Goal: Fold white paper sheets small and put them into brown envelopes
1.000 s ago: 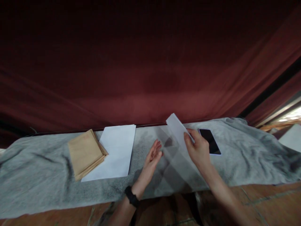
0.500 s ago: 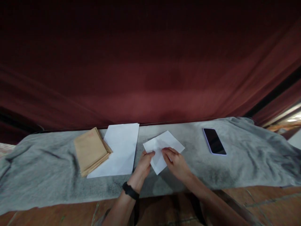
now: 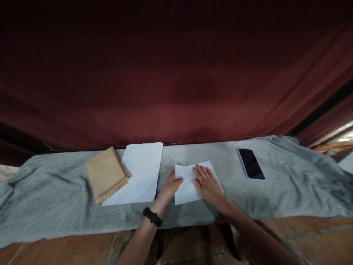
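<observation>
A folded white sheet of paper (image 3: 187,184) lies flat on the grey cloth (image 3: 55,206). My right hand (image 3: 206,184) rests palm down on it, fingers stretched out flat. At the sheet's left edge is my left hand (image 3: 171,186), its thumb on the paper and its other fingers partly hidden. A black band circles my left wrist (image 3: 152,216).
A stack of white paper (image 3: 138,173) lies left of my hands, with a pile of brown envelopes (image 3: 106,175) overlapping its left side. A dark phone (image 3: 250,163) lies to the right. Dark red curtain (image 3: 176,92) hangs behind the cloth-covered ledge.
The sheet was held up in my right hand, then brought down and folded over. Now it lies flat, with my right palm pressed on it.
</observation>
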`<state>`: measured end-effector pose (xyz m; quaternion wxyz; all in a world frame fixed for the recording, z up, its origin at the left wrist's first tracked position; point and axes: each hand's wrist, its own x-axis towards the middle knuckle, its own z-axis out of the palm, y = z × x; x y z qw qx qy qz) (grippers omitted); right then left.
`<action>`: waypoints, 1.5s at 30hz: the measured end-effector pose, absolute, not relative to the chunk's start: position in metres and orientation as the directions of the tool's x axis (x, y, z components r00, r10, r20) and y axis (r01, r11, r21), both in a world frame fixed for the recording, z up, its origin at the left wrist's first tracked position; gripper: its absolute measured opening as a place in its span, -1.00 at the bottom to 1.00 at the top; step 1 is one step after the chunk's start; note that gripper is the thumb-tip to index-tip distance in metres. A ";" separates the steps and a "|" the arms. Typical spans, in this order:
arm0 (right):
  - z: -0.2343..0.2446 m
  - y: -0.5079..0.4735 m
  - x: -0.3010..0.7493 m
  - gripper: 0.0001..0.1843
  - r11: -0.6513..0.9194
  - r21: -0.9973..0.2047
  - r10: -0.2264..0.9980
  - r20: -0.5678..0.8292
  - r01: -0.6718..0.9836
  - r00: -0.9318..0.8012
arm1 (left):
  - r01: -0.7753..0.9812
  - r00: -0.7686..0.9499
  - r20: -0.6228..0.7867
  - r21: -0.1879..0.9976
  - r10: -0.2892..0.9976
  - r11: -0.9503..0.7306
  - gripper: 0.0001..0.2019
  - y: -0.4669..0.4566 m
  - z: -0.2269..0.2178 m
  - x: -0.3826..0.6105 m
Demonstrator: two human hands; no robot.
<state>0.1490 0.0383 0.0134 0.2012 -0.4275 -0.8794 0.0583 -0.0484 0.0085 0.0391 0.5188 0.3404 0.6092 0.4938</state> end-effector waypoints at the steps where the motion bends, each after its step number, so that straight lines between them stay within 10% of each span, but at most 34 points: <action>1: 0.012 0.038 0.149 -0.45 0.628 -0.233 0.773 0.303 0.743 -0.558 | -0.069 -0.232 -0.296 0.955 0.926 0.288 -0.78 0.009 0.038 -0.050; 13: 0.004 0.054 0.180 -0.44 0.547 -0.119 0.802 0.360 0.829 -0.477 | -0.067 -0.166 -0.358 0.934 0.919 0.352 -0.80 0.001 0.042 -0.060; 21: 0.024 0.058 0.193 -0.35 0.612 -0.384 0.777 0.453 0.692 -0.436 | -0.360 -0.317 -0.467 0.865 0.826 0.351 -0.64 -0.019 0.067 -0.056; 26: 0.039 0.040 0.183 -0.21 0.694 -0.275 0.708 0.428 0.665 -0.562 | -0.494 -0.394 -0.460 0.836 0.796 0.239 -0.67 -0.022 0.062 -0.041; 37: 0.027 0.048 0.177 -0.47 0.625 -0.532 0.779 0.374 0.572 -0.504 | -0.691 -0.323 -0.502 0.705 0.802 0.163 -0.77 -0.020 0.069 -0.044; 45: 0.023 0.048 0.185 -0.65 0.463 -0.781 0.870 0.310 0.418 -0.384 | -0.153 -0.397 -0.236 0.970 0.887 0.190 -0.57 -0.004 0.049 -0.070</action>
